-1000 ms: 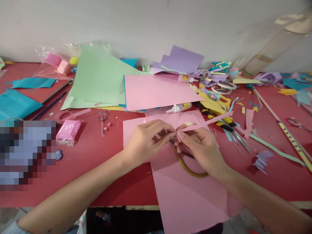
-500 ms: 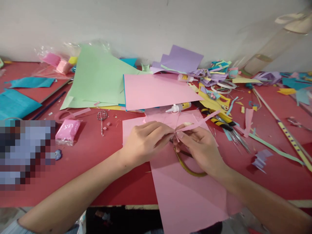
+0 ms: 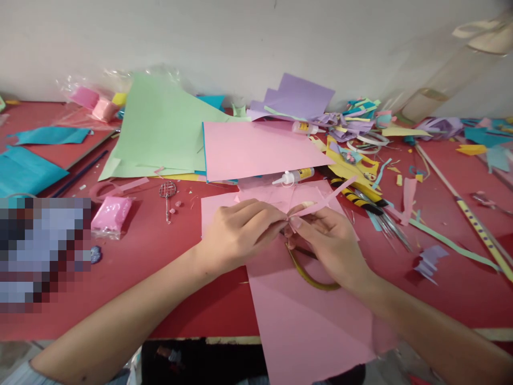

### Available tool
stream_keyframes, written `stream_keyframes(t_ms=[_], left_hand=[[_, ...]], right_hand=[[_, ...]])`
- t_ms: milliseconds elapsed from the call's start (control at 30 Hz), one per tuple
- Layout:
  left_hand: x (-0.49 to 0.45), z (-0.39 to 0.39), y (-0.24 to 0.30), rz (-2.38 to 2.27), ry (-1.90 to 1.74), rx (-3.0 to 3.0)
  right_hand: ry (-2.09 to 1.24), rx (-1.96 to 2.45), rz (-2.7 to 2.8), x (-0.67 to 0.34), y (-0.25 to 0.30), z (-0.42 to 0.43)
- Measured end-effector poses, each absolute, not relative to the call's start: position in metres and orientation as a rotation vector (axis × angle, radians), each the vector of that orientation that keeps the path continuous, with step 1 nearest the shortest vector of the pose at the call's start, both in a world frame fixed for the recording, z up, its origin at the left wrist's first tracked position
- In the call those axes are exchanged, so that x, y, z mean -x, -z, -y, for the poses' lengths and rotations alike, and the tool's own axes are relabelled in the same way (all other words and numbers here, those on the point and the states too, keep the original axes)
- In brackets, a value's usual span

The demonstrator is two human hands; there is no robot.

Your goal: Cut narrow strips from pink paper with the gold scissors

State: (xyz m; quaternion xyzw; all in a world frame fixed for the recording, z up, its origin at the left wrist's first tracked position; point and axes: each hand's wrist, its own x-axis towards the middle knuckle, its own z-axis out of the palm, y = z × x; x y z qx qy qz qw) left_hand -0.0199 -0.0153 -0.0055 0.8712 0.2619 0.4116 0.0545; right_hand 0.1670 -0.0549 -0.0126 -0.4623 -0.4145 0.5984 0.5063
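Over a large pink sheet (image 3: 304, 315), both hands meet fingertip to fingertip. A narrow pink paper strip (image 3: 334, 193) is pinched between the thumb and fingers of my right hand (image 3: 332, 243), its free end slanting up to the right. My left hand (image 3: 240, 230) pinches at the strip's lower left end; the exact spot is partly covered by fingers. A curved olive-yellow loop (image 3: 310, 278) shows beneath my right hand, apparently a handle, its remainder hidden. Just beyond the hands lies a small glue bottle (image 3: 298, 176).
Behind are a green sheet (image 3: 156, 123), a pink sheet with blue edge (image 3: 256, 149) and purple paper (image 3: 296, 99). Black-and-yellow handled tools (image 3: 356, 195) lie to the right among paper scraps. A small wire whisk (image 3: 167, 192) and a pink clay packet (image 3: 112, 214) lie left.
The free end of the pink strip has dipped slightly and shifted a little left. Both hands stay almost in the same place, still pinching.
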Motion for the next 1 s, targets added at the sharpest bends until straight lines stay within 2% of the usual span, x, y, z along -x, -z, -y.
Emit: stream_keyframes(t_ms=[200, 1000], left_hand=[[0.0221, 0.0127, 0.0076, -0.723, -1.303, -2.814], [0.0223, 0.0122, 0.0039, -0.713, -1.263, -2.791]], right_hand=[[-1.42, 1.141, 1.026, -0.1668, 0.0094, 0.056], [-1.483, 1.041, 0.97, -0.1671, 0.0141, 0.0568]])
